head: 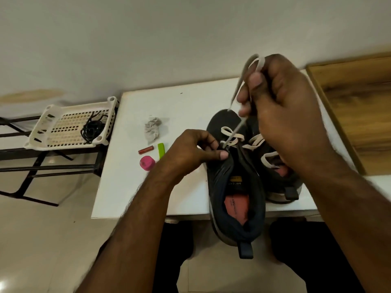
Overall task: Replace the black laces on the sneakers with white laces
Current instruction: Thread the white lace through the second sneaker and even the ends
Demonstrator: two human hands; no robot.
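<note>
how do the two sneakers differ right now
The near sneaker overhangs the table edge, white lace through only its front eyelets, left hand steadying it. The far sneaker sits fully on the table, laced further back, partly behind the right hand. Both are dark with red insoles.

One head-worn wide-angle view looks forward and steeply down, close over the white table (169, 106).
</note>
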